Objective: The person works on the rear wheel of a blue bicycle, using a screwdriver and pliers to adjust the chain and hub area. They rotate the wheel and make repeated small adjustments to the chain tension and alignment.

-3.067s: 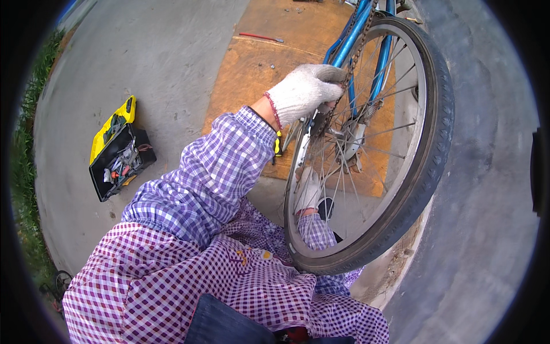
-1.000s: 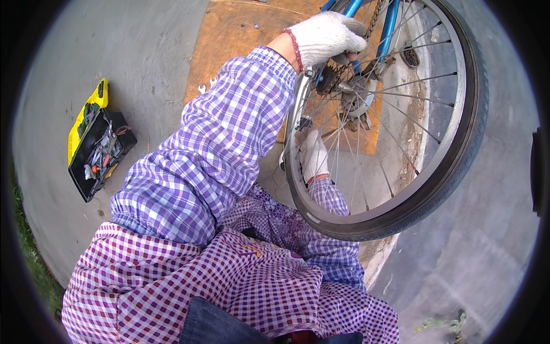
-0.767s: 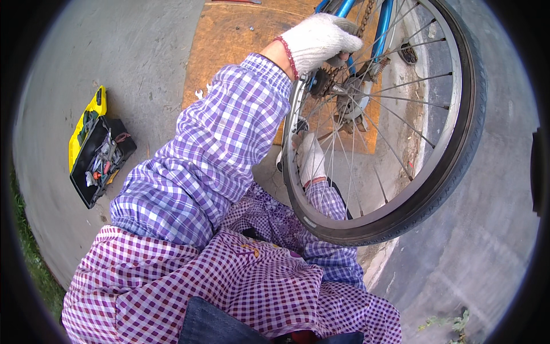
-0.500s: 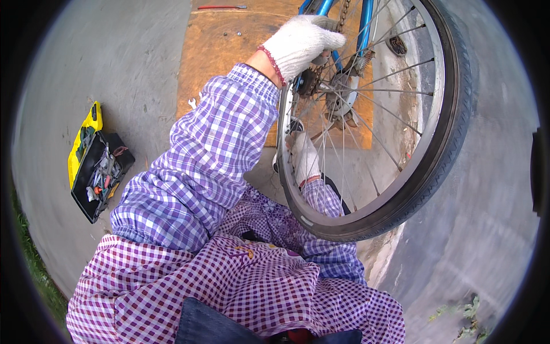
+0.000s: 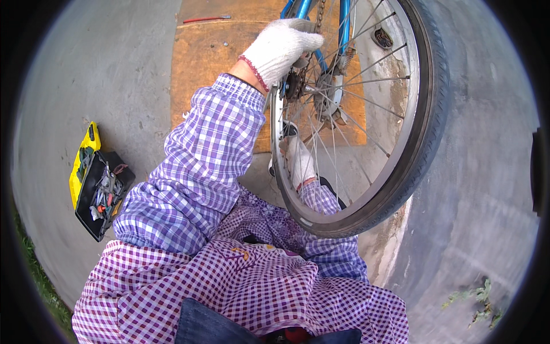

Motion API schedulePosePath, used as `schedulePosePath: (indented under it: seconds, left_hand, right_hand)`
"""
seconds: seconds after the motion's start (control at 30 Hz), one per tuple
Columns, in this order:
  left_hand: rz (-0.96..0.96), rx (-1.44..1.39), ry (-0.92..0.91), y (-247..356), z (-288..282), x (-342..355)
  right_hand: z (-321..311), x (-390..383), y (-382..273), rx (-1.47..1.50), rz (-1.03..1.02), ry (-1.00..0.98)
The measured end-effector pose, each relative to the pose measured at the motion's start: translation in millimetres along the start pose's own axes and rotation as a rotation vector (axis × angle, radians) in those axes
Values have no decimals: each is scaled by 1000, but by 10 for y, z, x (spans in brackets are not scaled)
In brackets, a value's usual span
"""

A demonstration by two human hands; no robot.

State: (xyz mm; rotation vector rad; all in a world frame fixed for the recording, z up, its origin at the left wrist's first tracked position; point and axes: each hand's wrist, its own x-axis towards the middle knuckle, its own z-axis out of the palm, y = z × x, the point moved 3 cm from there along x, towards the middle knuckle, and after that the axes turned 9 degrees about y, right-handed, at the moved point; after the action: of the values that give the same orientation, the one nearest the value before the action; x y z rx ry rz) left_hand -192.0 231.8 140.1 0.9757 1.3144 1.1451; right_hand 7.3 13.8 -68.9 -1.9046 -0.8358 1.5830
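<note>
A bicycle's spoked wheel [image 5: 427, 114] with a black tyre stands tilted before me, joined to a blue frame [image 5: 344, 26]. My left hand [image 5: 281, 50], in a white knit glove, is closed over a blue frame tube at the wheel's upper left. Its thumb lies by the rusty chain [image 5: 319, 16], just above the sprockets [image 5: 296, 83]; some fingertips are hidden. Behind the spokes, low on the left side, my right hand [image 5: 300, 163] wears a matching glove. Spokes and rim partly cover it, so its fingers and anything in them cannot be made out.
Under the bicycle lies a brown wooden board [image 5: 197, 49] with a red-handled tool [image 5: 206, 19] on it. An open black toolbox [image 5: 97, 198] with a yellow lid stands on the concrete at left. A dark oval object [image 5: 382, 38] lies beyond the wheel.
The wheel, frame and my left hand appear farther left, while the toolbox sits slightly lower, as the view has shifted. My left hand keeps its place on the frame.
</note>
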Motion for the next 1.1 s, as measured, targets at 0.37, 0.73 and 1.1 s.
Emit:
schedulePosePath:
  seconds: [0.37,0.73,1.1]
  left_hand:
    - [-54,17,-48,226,-87,-184]
    - [42,9,8,423,-159,-224]
    - [182,370,13,618,-160,-167]
  right_hand:
    - [58,-342,-144,67,32,67]
    - [-17,-605,-424,11,1,77]
    - [-28,-686,-518,-36,-65,67]
